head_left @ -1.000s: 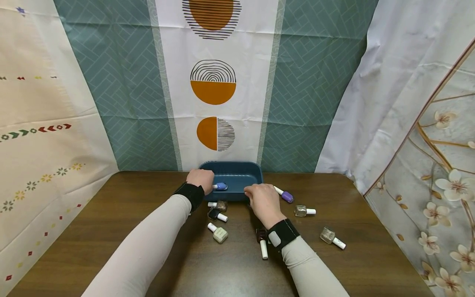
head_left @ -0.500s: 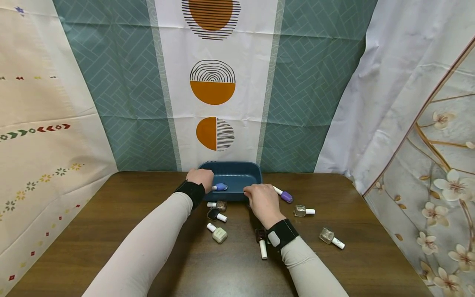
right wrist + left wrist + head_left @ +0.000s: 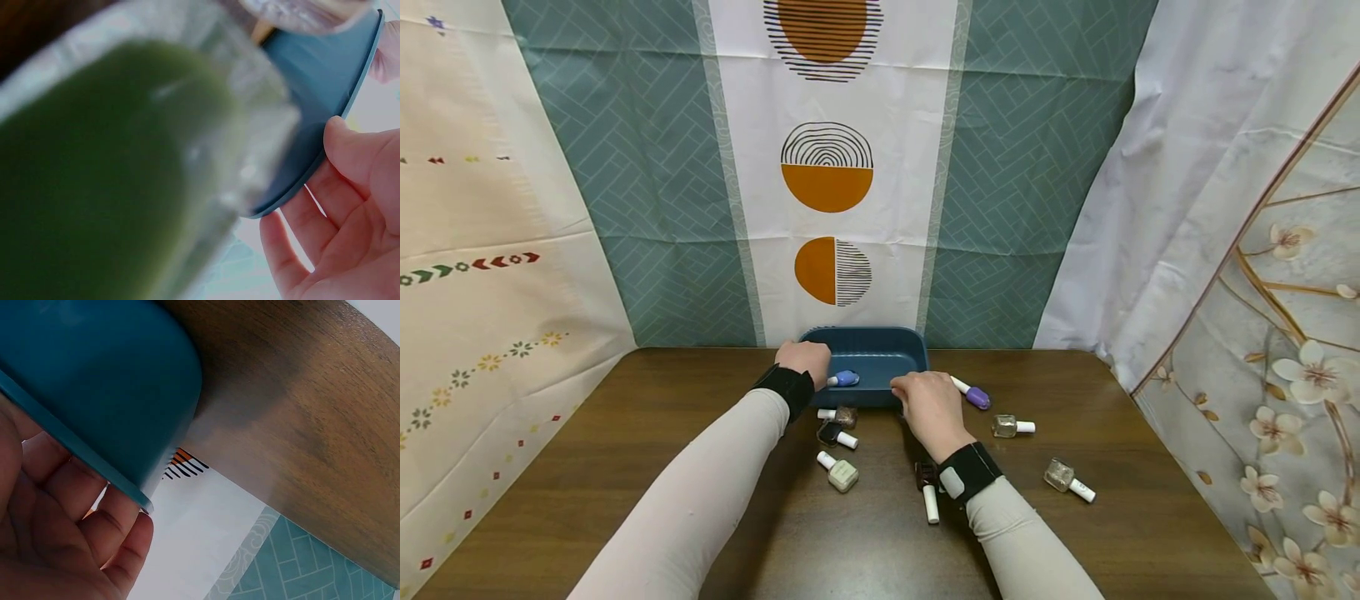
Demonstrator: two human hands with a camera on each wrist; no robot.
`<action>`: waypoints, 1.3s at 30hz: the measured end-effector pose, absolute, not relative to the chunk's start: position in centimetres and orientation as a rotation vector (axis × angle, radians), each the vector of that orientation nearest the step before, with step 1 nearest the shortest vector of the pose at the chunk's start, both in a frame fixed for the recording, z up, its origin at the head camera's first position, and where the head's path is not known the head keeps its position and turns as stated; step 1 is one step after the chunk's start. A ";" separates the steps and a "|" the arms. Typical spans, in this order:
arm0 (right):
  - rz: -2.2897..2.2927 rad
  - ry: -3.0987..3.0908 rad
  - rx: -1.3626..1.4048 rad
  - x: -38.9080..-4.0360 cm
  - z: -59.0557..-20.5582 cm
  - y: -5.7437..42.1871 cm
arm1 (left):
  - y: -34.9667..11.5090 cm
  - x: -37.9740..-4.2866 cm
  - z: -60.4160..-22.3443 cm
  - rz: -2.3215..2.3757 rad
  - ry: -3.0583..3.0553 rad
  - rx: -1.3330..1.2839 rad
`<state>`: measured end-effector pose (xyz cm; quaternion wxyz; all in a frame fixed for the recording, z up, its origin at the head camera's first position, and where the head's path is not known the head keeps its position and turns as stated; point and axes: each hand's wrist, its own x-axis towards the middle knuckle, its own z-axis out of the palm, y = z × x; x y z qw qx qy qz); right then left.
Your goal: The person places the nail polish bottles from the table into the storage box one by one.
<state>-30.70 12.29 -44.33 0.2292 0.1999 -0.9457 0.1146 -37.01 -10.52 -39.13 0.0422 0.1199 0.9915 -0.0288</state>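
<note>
A dark blue tray (image 3: 876, 397) lies at the back of the wooden table, with a blue nail polish bottle (image 3: 847, 378) inside on the left. My left hand (image 3: 805, 360) holds the tray's left end; in the left wrist view its fingers (image 3: 109, 515) curl at the rim. At the front right corner, my right hand (image 3: 931, 408) grips the rim, with the thumb (image 3: 344, 140) on one side and fingers on the other. Close to the right wrist camera, a blurred green nail polish bottle (image 3: 106, 181) fills much of the view; the right arm mostly hides it in the head view.
Several nail polish bottles lie around: glittery brown (image 3: 847, 417), black (image 3: 831, 432), pale green (image 3: 843, 476) and dark red-brown (image 3: 926, 475) in front of the tray. Purple (image 3: 978, 397) and two glittery clear ones, nearer (image 3: 1060, 474) and farther (image 3: 1003, 426), lie right. Fabric (image 3: 850, 200) hangs behind.
</note>
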 end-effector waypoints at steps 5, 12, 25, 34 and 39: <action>0.312 -2.609 0.547 -30.7 -44.3 12.2 | -10.6 -36.8 -39.1 -0.103 3.045 0.366; 0.314 -2.621 0.540 -30.7 -44.3 12.1 | -10.7 -37.1 -39.3 -0.113 3.025 0.366; 0.320 -2.614 0.544 -30.7 -44.3 12.2 | -11.6 -37.8 -40.4 -0.046 3.089 0.438; 0.322 -2.622 0.543 -30.7 -44.3 12.3 | -12.3 -37.2 -41.1 0.058 3.188 0.572; 0.339 -2.634 0.541 -30.6 -44.3 12.3 | -12.6 -36.7 -41.3 0.078 3.230 0.627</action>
